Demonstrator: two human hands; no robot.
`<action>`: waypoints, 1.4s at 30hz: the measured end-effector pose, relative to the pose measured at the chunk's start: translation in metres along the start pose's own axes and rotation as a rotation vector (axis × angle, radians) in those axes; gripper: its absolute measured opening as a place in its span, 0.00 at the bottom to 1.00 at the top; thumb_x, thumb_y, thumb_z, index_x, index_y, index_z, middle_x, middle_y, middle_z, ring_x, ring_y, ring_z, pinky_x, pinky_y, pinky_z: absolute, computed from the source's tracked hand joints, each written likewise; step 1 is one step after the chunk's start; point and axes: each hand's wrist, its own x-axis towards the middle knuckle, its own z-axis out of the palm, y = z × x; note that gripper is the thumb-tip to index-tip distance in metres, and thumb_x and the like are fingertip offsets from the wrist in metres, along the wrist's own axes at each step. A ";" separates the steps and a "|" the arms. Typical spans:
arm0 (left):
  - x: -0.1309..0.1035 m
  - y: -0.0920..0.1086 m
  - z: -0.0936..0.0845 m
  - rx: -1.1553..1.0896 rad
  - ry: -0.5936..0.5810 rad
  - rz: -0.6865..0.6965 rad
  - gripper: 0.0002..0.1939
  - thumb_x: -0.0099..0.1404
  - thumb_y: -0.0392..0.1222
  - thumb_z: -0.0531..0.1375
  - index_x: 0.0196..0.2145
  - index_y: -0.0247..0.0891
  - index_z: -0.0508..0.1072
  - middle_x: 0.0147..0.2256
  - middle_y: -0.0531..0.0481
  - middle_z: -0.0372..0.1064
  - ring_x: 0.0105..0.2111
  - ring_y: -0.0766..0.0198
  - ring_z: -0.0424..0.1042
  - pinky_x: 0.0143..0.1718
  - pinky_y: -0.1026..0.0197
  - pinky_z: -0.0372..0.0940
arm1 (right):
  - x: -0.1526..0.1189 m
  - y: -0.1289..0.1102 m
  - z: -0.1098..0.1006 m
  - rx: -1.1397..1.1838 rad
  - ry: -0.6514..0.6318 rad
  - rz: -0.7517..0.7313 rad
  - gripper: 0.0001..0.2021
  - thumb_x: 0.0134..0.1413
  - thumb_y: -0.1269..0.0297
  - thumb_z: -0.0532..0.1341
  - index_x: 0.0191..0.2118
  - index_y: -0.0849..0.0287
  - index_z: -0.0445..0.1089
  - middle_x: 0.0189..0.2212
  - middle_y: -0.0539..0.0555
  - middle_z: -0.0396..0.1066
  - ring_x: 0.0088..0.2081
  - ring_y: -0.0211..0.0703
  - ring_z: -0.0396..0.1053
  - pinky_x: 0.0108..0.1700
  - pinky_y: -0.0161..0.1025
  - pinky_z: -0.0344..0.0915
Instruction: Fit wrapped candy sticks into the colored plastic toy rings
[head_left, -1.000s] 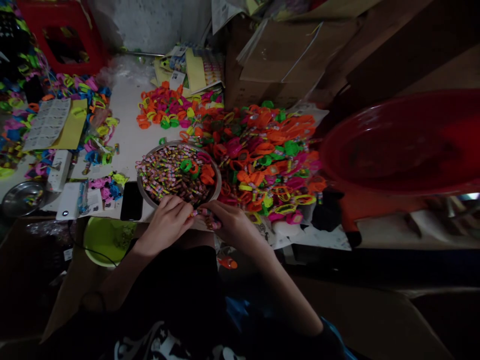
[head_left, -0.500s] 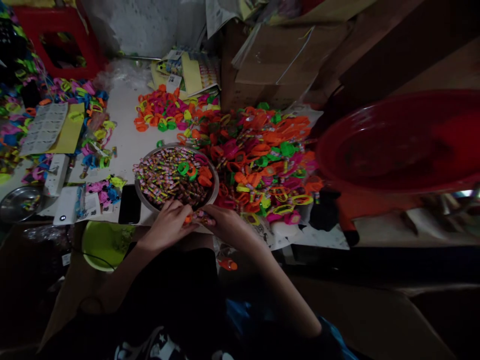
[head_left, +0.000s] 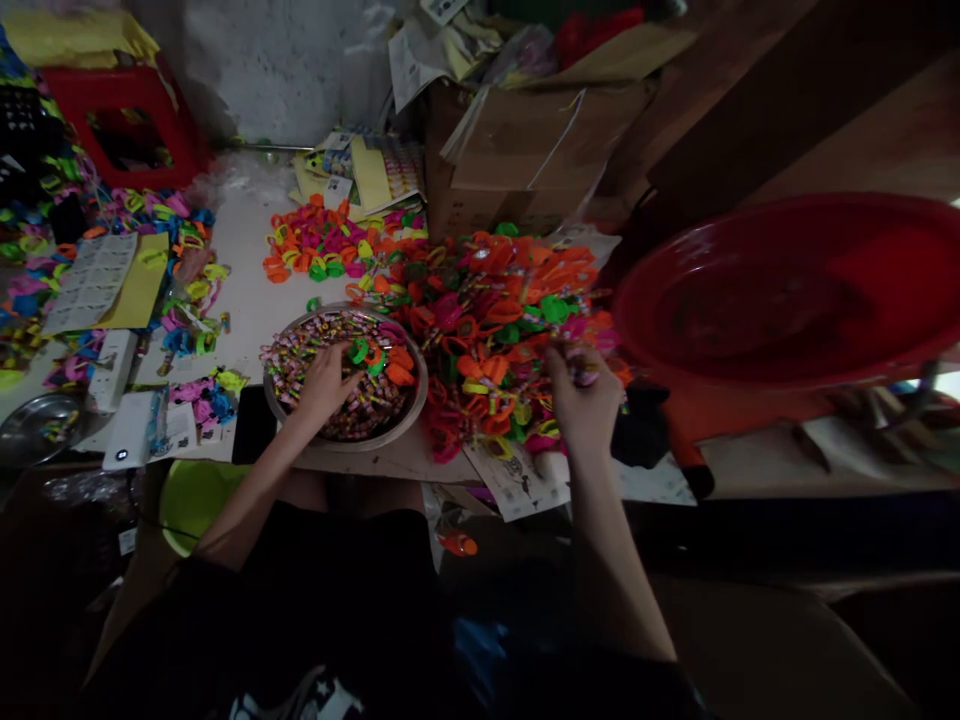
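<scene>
A metal bowl (head_left: 417, 405) at the table's front edge holds many small wrapped candy rolls (head_left: 296, 360), with green and orange plastic toy watches (head_left: 400, 365) on top. My left hand (head_left: 324, 385) reaches into the bowl. Its thumb and fingers are apart beside a green toy watch (head_left: 358, 350), and nothing shows between them. To the right, my right hand (head_left: 589, 405) is over the edge of a big heap of colourful toy watches (head_left: 495, 340). Its fingers are closed round a small pinkish wrapped candy roll (head_left: 583, 372), which they partly cover.
A large red basin (head_left: 750, 370) stands at the right, by a black bundle (head_left: 641, 428). Behind the heap is a cardboard box (head_left: 525, 150). Left of the bowl lie a dark phone (head_left: 255, 425), a white power bank (head_left: 131, 430) and a power strip (head_left: 114, 370). A green tub (head_left: 187, 505) sits below the table.
My hands were together at the bowl's front edge with small items between them. They have parted: the left moved up into the bowl, the right swung right to the heap. The view shifted slightly.
</scene>
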 end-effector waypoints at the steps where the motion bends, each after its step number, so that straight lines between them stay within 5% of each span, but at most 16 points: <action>1: 0.005 0.001 0.004 0.032 0.006 0.006 0.20 0.65 0.43 0.58 0.51 0.30 0.63 0.50 0.37 0.67 0.52 0.53 0.65 0.53 0.53 0.60 | -0.004 0.003 0.004 0.011 -0.037 0.008 0.15 0.52 0.52 0.56 0.31 0.59 0.69 0.28 0.55 0.71 0.30 0.45 0.67 0.36 0.41 0.64; 10: 0.038 0.016 0.013 0.161 -0.106 -0.131 0.16 0.66 0.42 0.55 0.49 0.32 0.69 0.43 0.37 0.73 0.47 0.51 0.70 0.48 0.54 0.62 | -0.056 -0.001 0.041 0.100 -0.587 -0.067 0.16 0.55 0.56 0.54 0.38 0.62 0.72 0.30 0.56 0.74 0.34 0.46 0.71 0.37 0.39 0.66; 16: 0.015 0.021 -0.007 -0.028 -0.050 -0.188 0.17 0.67 0.41 0.55 0.52 0.38 0.65 0.41 0.46 0.74 0.36 0.58 0.74 0.39 0.60 0.65 | -0.067 -0.010 0.056 0.087 -0.764 -0.148 0.15 0.54 0.59 0.56 0.44 0.62 0.68 0.32 0.55 0.74 0.34 0.44 0.72 0.37 0.38 0.66; 21: -0.016 0.031 -0.032 -0.098 0.067 -0.025 0.14 0.66 0.48 0.57 0.46 0.38 0.67 0.44 0.46 0.72 0.44 0.59 0.72 0.45 0.60 0.64 | -0.071 -0.032 0.056 0.114 -0.939 -0.189 0.13 0.53 0.67 0.56 0.45 0.62 0.69 0.33 0.55 0.75 0.35 0.43 0.73 0.37 0.36 0.65; 28: -0.055 0.051 -0.063 0.050 0.091 0.130 0.15 0.67 0.51 0.55 0.45 0.38 0.68 0.41 0.47 0.71 0.41 0.60 0.71 0.39 0.62 0.65 | -0.076 -0.081 0.039 0.233 -0.825 -0.244 0.16 0.56 0.67 0.57 0.50 0.59 0.68 0.35 0.53 0.75 0.37 0.42 0.73 0.38 0.34 0.65; 35: -0.067 0.056 -0.078 0.189 0.131 0.392 0.09 0.67 0.46 0.56 0.39 0.39 0.69 0.36 0.46 0.65 0.42 0.56 0.65 0.45 0.53 0.63 | -0.081 -0.100 0.031 0.301 -0.778 -0.222 0.12 0.58 0.61 0.57 0.45 0.59 0.69 0.27 0.50 0.72 0.24 0.36 0.70 0.29 0.31 0.64; 42: -0.073 0.064 -0.084 0.198 0.188 0.400 0.09 0.66 0.45 0.55 0.34 0.37 0.64 0.38 0.44 0.63 0.43 0.56 0.64 0.45 0.53 0.64 | -0.088 -0.099 0.033 0.299 -0.705 -0.335 0.14 0.56 0.67 0.59 0.49 0.56 0.71 0.39 0.54 0.77 0.40 0.44 0.75 0.40 0.36 0.69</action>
